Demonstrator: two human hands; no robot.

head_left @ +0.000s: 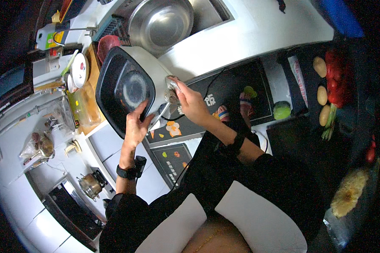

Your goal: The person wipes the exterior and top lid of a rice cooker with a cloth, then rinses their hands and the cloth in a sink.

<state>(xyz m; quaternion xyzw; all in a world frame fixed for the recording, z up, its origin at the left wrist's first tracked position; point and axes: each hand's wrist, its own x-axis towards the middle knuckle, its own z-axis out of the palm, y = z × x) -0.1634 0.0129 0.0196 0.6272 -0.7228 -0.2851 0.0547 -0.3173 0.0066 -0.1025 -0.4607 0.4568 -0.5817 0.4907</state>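
Observation:
A squarish pot [109,91] with a black inside and a white outer wall is tilted in front of me, its mouth facing up toward the camera. My left hand [137,121] grips its near rim, thumb and fingers over the edge. In my right hand [191,102] is a greyish, shiny scouring pad [172,87], pressed against the white outer wall. Part of the pad is hidden by my fingers. A round, paler patch marks the pot's inner bottom.
Beyond the pot, a large steel basin [164,28] sits in the sink. A wooden board [91,60], white plate [80,70] and clear container [87,104] are at the left. Dark mats [231,85] cover the floor. Potatoes [322,95] and a green vegetable [281,110] lie to the right.

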